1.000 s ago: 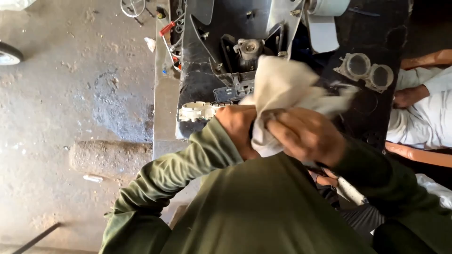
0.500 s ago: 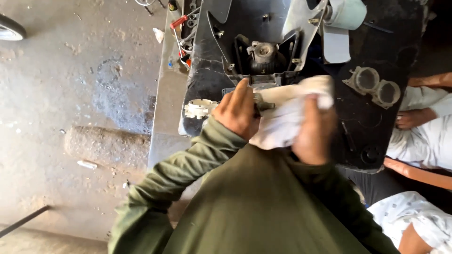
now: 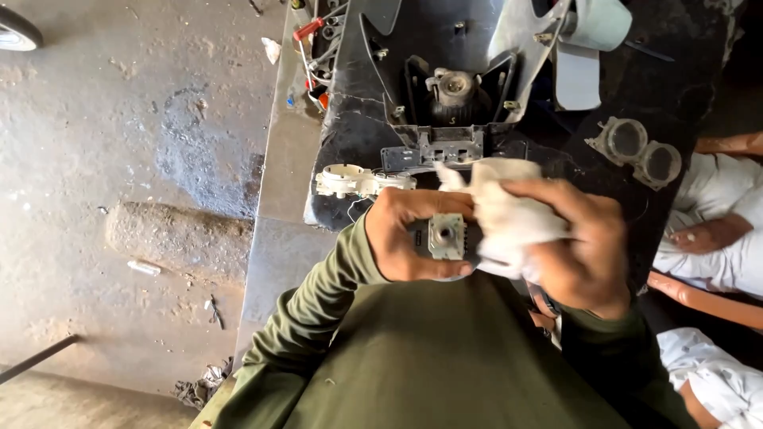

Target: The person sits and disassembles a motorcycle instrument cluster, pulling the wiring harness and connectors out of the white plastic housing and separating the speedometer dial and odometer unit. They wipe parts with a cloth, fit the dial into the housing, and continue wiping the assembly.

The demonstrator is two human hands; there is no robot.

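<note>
My left hand (image 3: 409, 238) grips a small grey electrical part (image 3: 445, 237) with a pale square face and a round hub in its middle. Beside it, my right hand (image 3: 584, 242) clutches a crumpled white cloth (image 3: 501, 210) that presses against the right side of the part. Both hands hover close to my chest, above the near edge of a black machine housing (image 3: 381, 95) lying open on a bench. My olive-green sleeves cover both arms.
Inside the housing sit a small motor (image 3: 455, 89) and a grey plastic bracket (image 3: 441, 149). A white plastic fitting (image 3: 350, 179) lies at its left edge, a twin-ring part (image 3: 636, 149) at right. Red-handled tools (image 3: 308, 32) lie beyond. Another person in white (image 3: 715, 238) sits right. Concrete floor left.
The cloth, earlier spread over both hands, is bunched in my right hand. The grey part is uncovered in my left hand, and the view has shifted so the housing shows more fully.
</note>
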